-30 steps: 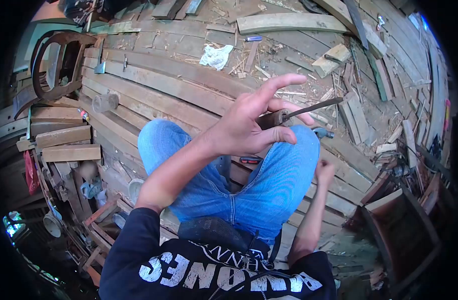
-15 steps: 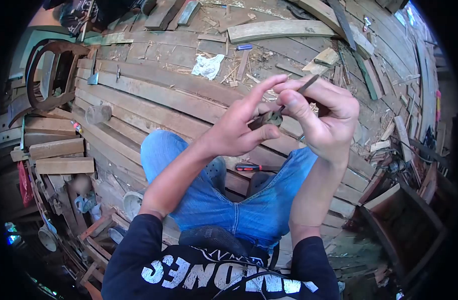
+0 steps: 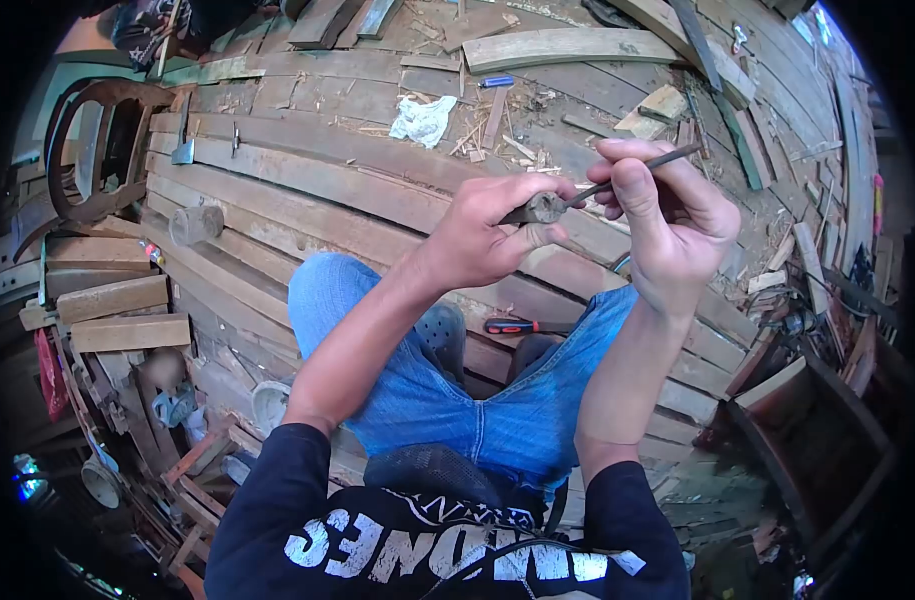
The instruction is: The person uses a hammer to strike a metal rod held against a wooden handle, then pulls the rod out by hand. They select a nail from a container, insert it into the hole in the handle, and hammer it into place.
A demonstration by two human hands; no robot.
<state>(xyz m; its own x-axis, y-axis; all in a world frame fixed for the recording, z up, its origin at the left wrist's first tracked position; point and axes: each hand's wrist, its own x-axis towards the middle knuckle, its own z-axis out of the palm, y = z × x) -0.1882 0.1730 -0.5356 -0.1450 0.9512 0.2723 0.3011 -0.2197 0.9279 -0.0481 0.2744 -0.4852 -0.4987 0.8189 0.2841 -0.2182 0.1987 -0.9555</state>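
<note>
A floor (image 3: 327, 190) of long, worn planks fills the view, strewn with shavings and offcuts. The person sits on it, legs in blue jeans (image 3: 477, 400) stretched forward. At the left edge lies a curved chair frame (image 3: 87, 150), and below it a stack of short boards (image 3: 117, 310). A dark wooden box (image 3: 817, 440) sits at the lower right, and a long curved plank (image 3: 567, 45) lies across the top.

Both hands are raised above the knees and share one tool (image 3: 577, 195). The left hand (image 3: 487, 235) is curled tight around the wooden handle (image 3: 539, 209), with the handle's end showing between thumb and fingers. The right hand (image 3: 677, 220) is closed too, its fingers and thumb pinching the thin metal shaft (image 3: 657, 158), which slants up to the right and pokes out past the fingers. The two hands are just beside each other, with a short bare stretch of shaft between them.

On the floor beyond the hands lies a crumpled white rag (image 3: 422, 118). A mallet (image 3: 197, 222) rests on the planks to the left. A screwdriver (image 3: 512, 326) with a red and black grip lies between the knees. A small blue marker (image 3: 497, 82) sits near the rag.
</note>
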